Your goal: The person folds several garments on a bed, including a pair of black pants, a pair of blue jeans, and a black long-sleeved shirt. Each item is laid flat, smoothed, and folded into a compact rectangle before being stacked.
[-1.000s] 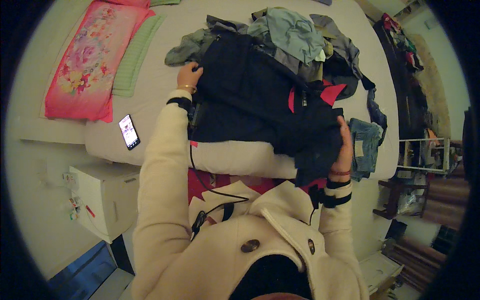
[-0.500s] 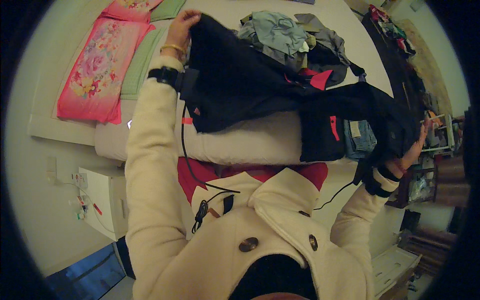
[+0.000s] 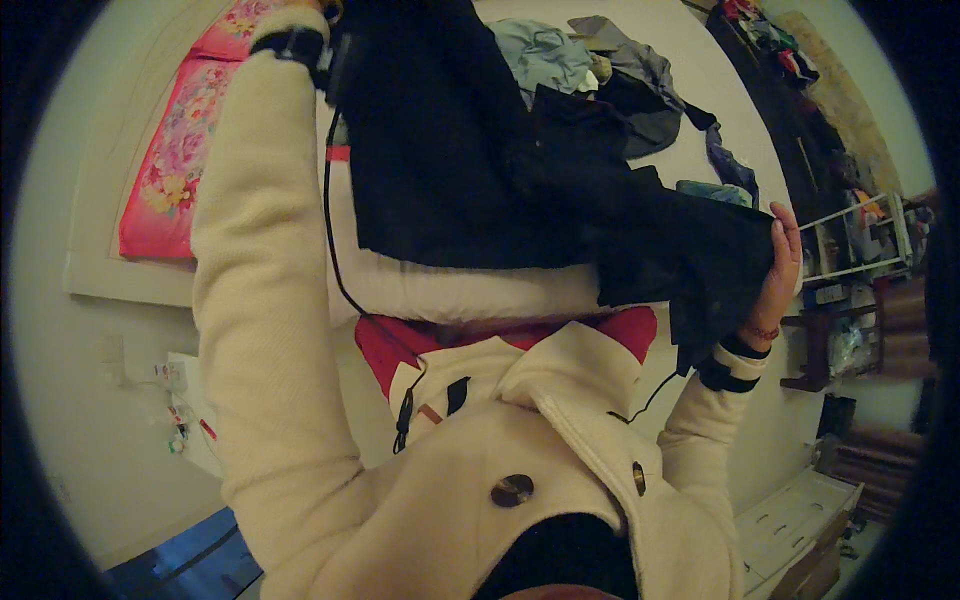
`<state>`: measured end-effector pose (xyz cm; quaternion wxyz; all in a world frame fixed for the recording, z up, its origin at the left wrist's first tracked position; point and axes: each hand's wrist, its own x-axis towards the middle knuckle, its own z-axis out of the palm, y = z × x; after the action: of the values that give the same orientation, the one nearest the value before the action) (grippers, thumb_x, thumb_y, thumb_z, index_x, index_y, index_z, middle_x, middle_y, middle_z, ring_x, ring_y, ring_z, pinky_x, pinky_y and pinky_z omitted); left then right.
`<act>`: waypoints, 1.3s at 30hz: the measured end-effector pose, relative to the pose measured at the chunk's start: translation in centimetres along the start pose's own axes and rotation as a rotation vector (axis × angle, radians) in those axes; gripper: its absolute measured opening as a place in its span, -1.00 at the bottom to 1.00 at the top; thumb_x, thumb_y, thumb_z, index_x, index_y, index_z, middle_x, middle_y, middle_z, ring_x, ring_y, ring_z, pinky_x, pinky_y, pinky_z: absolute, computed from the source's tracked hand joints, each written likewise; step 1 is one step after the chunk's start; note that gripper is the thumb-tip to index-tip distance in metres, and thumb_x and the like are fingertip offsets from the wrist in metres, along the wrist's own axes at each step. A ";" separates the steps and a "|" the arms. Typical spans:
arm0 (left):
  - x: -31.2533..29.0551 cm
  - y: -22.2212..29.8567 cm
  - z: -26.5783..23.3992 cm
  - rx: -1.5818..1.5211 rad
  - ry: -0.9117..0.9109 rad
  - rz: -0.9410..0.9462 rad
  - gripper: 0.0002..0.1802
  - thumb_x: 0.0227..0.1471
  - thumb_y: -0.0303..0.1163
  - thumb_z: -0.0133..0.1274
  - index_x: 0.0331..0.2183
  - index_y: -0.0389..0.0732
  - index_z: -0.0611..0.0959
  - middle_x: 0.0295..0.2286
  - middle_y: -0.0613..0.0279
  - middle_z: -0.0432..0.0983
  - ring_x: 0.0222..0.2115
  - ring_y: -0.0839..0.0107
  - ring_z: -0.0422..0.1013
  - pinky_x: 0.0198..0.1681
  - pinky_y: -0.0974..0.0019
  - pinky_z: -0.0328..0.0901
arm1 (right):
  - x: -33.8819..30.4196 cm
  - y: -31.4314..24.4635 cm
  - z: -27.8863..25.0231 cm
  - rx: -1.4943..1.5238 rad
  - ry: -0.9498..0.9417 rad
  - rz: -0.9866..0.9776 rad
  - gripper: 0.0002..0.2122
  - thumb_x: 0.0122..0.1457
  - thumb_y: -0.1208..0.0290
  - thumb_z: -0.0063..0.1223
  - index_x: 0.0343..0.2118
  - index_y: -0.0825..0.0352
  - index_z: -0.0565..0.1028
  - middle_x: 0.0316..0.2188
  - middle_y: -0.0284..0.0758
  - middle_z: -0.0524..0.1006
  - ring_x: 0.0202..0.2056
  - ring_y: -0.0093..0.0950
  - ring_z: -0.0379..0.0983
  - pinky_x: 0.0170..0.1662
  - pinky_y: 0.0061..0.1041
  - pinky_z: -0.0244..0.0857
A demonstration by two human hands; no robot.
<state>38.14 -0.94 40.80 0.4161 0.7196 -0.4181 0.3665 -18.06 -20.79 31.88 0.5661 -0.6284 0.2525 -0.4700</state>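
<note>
A large black garment is stretched across the near side of the bed, from the top edge down to the right; its exact kind I cannot make out. My left hand, mostly cut off by the top edge, is raised at the garment's upper left part, which hangs from there; the fingertips are out of view. At the garment's right end, my right hand holds the cloth at its edge, fingers extended together and thumb hidden behind the fabric. The garment covers the folded items beneath, except a strip of blue denim.
A heap of grey-green clothes lies farther back on the bed. Pink floral pillows are at the left. A white rack and cluttered shelves stand at right. A thin black cable runs from my left wrist strap.
My left hand has moved up and left, pulling the garment wider. The right hand has shifted slightly left and up. The garment now covers the folded pile and the red-pink patches.
</note>
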 end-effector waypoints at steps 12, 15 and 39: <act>-36.6 -2.0 -4.0 -0.672 -0.226 -1.527 -0.70 -0.20 -0.38 0.00 -0.29 -0.16 0.44 -0.48 0.22 0.40 -0.53 0.39 0.32 -0.60 0.39 0.23 | 1.5 2.4 3.5 0.010 -0.062 0.020 -0.73 0.09 0.39 -0.23 -0.18 0.39 0.33 -0.24 -0.33 0.35 -0.20 -0.57 0.26 -0.10 -0.65 0.09; -42.8 -0.3 -5.6 -0.867 -0.319 -1.842 -0.74 -0.21 -0.40 0.07 -0.37 -0.26 0.45 -0.43 0.16 0.38 -0.50 0.32 0.34 -0.44 0.39 0.35 | 1.8 3.1 4.1 0.006 -0.065 0.018 -0.73 0.09 0.39 -0.22 -0.17 0.40 0.33 -0.24 -0.33 0.35 -0.20 -0.56 0.26 -0.09 -0.64 0.09; -50.3 3.0 -5.6 0.168 -1.046 -0.910 -0.63 -0.36 -0.16 0.10 -0.53 -0.28 0.51 -0.52 -0.03 0.43 -0.45 0.10 0.35 -0.39 0.19 0.22 | 0.3 7.0 6.7 0.127 -0.380 0.174 -0.72 0.08 0.37 -0.23 -0.16 0.37 0.34 -0.23 -0.36 0.36 -0.22 -0.59 0.25 -0.12 -0.66 0.09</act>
<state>15.24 18.16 -0.21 0.2154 0.9349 -0.1907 -0.2078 -10.56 -19.52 25.89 0.6803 -0.6446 0.1645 -0.3076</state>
